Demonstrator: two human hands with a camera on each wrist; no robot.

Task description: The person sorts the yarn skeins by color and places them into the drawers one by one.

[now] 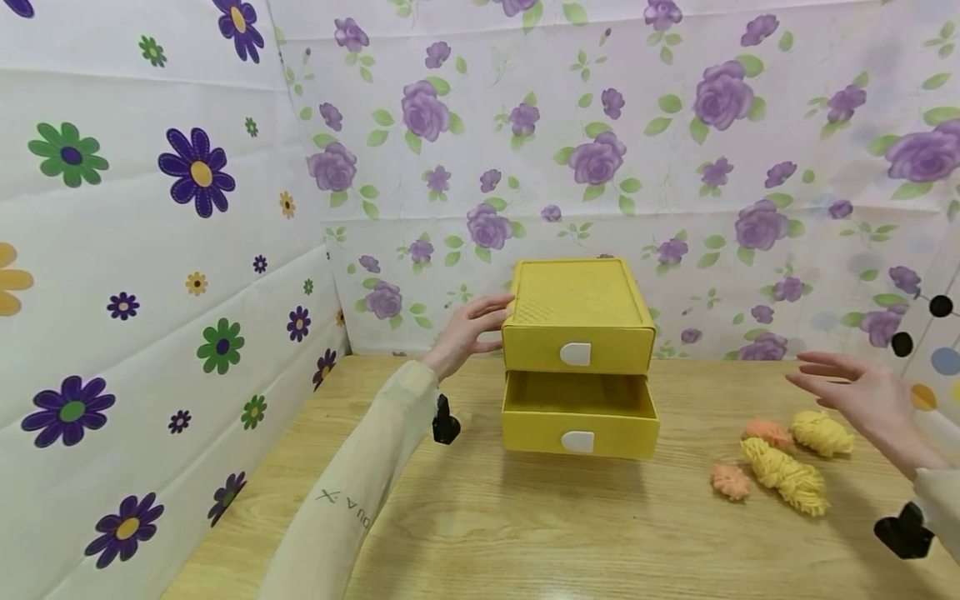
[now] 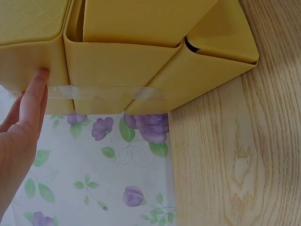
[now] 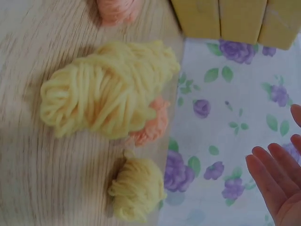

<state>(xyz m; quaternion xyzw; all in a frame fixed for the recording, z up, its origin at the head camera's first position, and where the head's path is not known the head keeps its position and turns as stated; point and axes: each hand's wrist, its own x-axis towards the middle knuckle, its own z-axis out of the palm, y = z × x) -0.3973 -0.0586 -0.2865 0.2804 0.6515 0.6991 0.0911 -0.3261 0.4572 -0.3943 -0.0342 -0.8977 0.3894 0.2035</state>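
Observation:
A yellow drawer unit (image 1: 577, 292) stands on the table, its top drawer (image 1: 540, 348) pushed in. The drawer below (image 1: 615, 435) is pulled out, and the visible part of its inside holds nothing. Both drawers have white handles. My left hand (image 1: 468, 333) touches the unit's left side near the top with extended fingers; in the left wrist view a fingertip (image 2: 43, 75) rests on that wall. My right hand (image 1: 870, 400) hovers, holding nothing, above the yarn at the right. A long yellow yarn skein (image 3: 108, 89) lies beside a smaller yellow skein (image 3: 136, 188).
Two small orange yarn bundles, one at the front (image 1: 730, 482) and one behind the long skein (image 1: 767, 433), lie on the wooden table (image 1: 570, 525). Flower-printed sheets (image 1: 420, 167) stand behind and at the left. Clear tape (image 2: 108, 92) runs across the unit's side.

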